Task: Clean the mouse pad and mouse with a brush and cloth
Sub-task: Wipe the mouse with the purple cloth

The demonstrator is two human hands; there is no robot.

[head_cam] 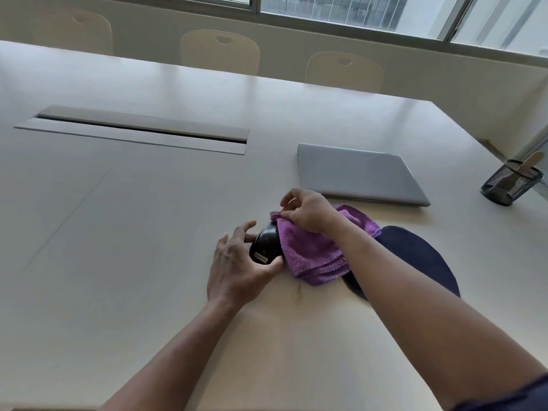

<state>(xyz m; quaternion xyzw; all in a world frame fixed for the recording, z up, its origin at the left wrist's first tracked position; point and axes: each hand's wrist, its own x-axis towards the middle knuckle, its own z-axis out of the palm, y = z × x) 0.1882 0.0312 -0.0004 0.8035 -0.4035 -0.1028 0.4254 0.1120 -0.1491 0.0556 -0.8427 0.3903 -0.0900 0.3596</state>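
A glossy black computer mouse (267, 243) bearing a small white brand label is held on the pale, smooth bench (118, 232) by the left hand (237, 268), whose thumb is set against the near end of the mouse and whose fingers are curled round its far left side. A folded purple microfibre cloth (314, 250) is draped against the right side of the mouse and is pinched at its upper edge by the right hand (308, 215), thumb and forefinger being closed on the fabric while the other fingers are loosely curled above it. The cloth is spread partly over the bench and partly over the left edge of a dark navy, rounded fabric mouse pad (421, 256), which is laid flat just to the right of the mouse and is crossed by the right forearm. A closed silver laptop (358, 173) is set beyond the cloth, near it but not touching it. A black wire-mesh cup (510, 185) is seen at the far right edge of the bench, well apart from the mouse, with a light wooden handle (530, 161) leaning out of it; whether that handle belongs to the brush cannot be told. A long grey cable hatch (133, 130) is let into the bench surface at the upper left, and three pale chair backs (219, 50) are ranged along the far side, beneath a row of windows (355, 10).
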